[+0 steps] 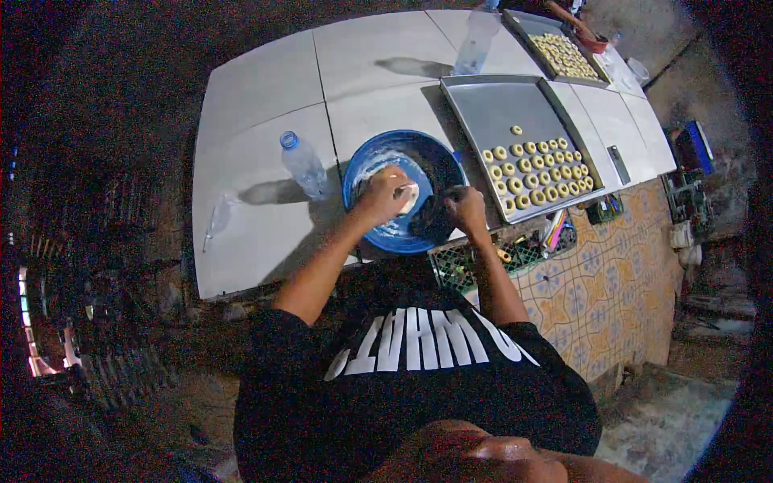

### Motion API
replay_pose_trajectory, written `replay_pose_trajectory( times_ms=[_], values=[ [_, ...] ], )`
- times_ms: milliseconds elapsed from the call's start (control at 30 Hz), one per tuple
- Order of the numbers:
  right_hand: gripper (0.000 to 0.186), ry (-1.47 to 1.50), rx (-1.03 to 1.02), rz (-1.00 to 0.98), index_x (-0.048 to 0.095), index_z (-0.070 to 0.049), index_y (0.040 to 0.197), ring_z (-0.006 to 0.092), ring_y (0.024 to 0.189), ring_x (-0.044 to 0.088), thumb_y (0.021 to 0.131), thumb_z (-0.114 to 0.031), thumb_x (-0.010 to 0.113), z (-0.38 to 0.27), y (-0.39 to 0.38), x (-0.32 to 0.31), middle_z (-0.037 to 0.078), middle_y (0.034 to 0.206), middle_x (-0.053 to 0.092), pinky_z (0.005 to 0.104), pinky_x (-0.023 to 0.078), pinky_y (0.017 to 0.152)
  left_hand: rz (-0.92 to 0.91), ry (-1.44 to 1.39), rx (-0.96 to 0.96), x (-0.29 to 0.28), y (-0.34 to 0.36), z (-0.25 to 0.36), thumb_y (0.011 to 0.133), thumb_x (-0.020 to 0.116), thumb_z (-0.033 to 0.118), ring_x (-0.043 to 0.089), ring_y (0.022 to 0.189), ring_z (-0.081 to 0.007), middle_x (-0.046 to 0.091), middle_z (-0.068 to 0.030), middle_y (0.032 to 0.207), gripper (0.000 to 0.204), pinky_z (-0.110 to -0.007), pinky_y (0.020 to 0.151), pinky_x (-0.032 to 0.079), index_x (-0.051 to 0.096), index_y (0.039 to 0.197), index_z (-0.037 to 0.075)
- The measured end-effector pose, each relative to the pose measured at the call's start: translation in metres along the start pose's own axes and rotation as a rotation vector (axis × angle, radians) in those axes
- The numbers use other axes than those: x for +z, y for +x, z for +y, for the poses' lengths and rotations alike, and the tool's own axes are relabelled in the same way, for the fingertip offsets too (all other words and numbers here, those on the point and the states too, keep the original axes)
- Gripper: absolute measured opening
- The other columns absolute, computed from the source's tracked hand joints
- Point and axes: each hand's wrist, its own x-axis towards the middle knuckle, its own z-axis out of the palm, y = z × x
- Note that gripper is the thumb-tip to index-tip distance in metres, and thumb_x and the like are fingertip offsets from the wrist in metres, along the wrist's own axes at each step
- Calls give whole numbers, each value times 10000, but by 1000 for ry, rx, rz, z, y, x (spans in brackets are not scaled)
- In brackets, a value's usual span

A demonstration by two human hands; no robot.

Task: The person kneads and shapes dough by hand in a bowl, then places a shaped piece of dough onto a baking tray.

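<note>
A round blue basin point(378, 143) stands at the table's near edge, its inside smeared with white paste or dough residue. Inside it, my left hand point(382, 195) is closed around a whitish lump point(409, 199) that looks like dough. My right hand point(469, 209) is at the basin's right rim with its fingers curled in; what they hold, if anything, is hidden. Just right of the basin lies a metal baking tray point(499, 97) with rows of small ring-shaped dough pieces point(551, 175) on its nearer part. One ring point(516, 130) sits apart from the others.
A clear plastic bottle point(304, 167) stands left of the basin; another bottle point(475, 48) is farther back. A crumpled clear plastic piece point(219, 217) and a phone-like slab point(618, 164) lie on the white-tiled table point(266, 88). Another person's hand point(592, 39) is by a second filled tray point(555, 56).
</note>
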Motion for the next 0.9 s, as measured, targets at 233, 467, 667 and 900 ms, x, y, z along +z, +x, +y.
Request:
replay_pose_trajectory(
  times_ms=[233,467,667,900],
  values=[
    [191,55,-86,124,727,-14,885,370,839,685,739,-134,697,30,4,22,213,880,703,413,538,782,47,400,-14,-2,-12,19,780,674,205,530,1167,-350,556,-153,1293,192,-406,980,439,746,938,122],
    [266,168,-312,14,706,-38,972,375,880,667,712,-64,651,35,23,36,202,929,699,419,526,812,-234,106,-250,-8,8,12,854,635,315,642,879,-428,669,-238,933,316,-526,792,503,676,936,13],
    [241,74,-237,87,707,-40,963,332,884,676,726,-63,672,40,27,53,194,960,696,368,534,786,-143,188,-307,36,12,20,859,625,323,583,909,-451,628,-270,909,347,-534,851,441,617,937,-15],
    [249,528,-285,-128,679,23,973,262,939,660,758,59,559,-4,33,26,151,953,692,336,490,897,56,234,-176,55,4,-10,807,588,238,580,864,-393,609,-191,851,227,-531,826,424,632,811,15]
  ],
)
